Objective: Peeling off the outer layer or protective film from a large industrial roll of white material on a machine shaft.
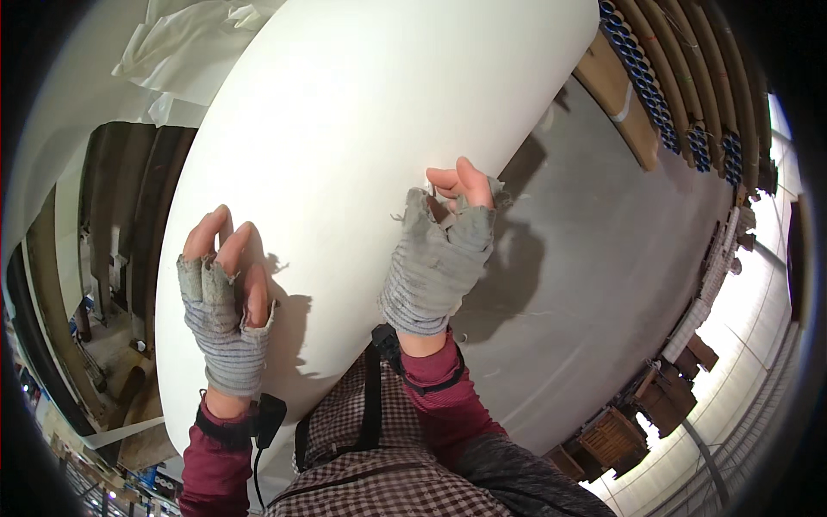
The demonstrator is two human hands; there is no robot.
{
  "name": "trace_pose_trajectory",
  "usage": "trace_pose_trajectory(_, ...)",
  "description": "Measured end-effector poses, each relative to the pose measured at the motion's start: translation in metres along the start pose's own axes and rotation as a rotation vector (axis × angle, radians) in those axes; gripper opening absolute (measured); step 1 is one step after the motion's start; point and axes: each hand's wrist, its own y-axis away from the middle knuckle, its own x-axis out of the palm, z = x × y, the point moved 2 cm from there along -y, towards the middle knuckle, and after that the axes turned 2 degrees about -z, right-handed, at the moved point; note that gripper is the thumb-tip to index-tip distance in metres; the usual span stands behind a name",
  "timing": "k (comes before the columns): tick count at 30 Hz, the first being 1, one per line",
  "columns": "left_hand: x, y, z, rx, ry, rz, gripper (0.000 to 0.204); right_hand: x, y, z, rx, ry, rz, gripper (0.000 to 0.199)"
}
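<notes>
A large, smooth white roll [319,112] lies in front of me and reaches from the far edge to beside my body. Over its left part is my left hand [226,284], in a frayed grey fingerless glove. Its fingers are apart and loosely bent, nothing in them, and they cast a shadow on the white surface. My right hand [439,250], gloved the same way, is at the roll's right edge. Its fingers are curled in, and a tiny pale bit shows at the fingertips; what they hold, if anything, I cannot make out.
Grey floor [594,267] stretches to the right of the roll. Long brown tubes [689,69] with blue ends are stacked at the far right, beside a flat brown board [616,99]. Crumpled white sheeting [185,52] lies far left, above dark machine parts [129,207]. Brown cartons [616,439] stand along the right.
</notes>
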Motion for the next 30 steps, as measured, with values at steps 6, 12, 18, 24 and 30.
trace_pose_trajectory(6,0.002,0.001,0.003,0.002,-0.032,0.014,0.04,-0.002,0.004,-0.01,0.06,0.019,0.042,0.04)
trace_pose_trajectory(12,0.001,0.002,0.003,-0.008,-0.04,0.019,0.04,-0.001,0.005,-0.001,0.088,0.066,-0.003,0.034)
trace_pose_trajectory(18,0.001,0.002,0.003,0.0,-0.037,0.015,0.039,-0.003,0.006,-0.006,0.044,0.066,0.04,0.032)
trace_pose_trajectory(24,0.004,0.001,0.0,-0.013,-0.014,-0.02,0.042,-0.002,0.005,-0.003,-0.035,0.086,0.003,0.029)
trace_pose_trajectory(30,0.002,0.0,0.0,-0.004,-0.02,-0.011,0.041,-0.003,0.008,-0.009,0.041,0.03,0.036,0.028)
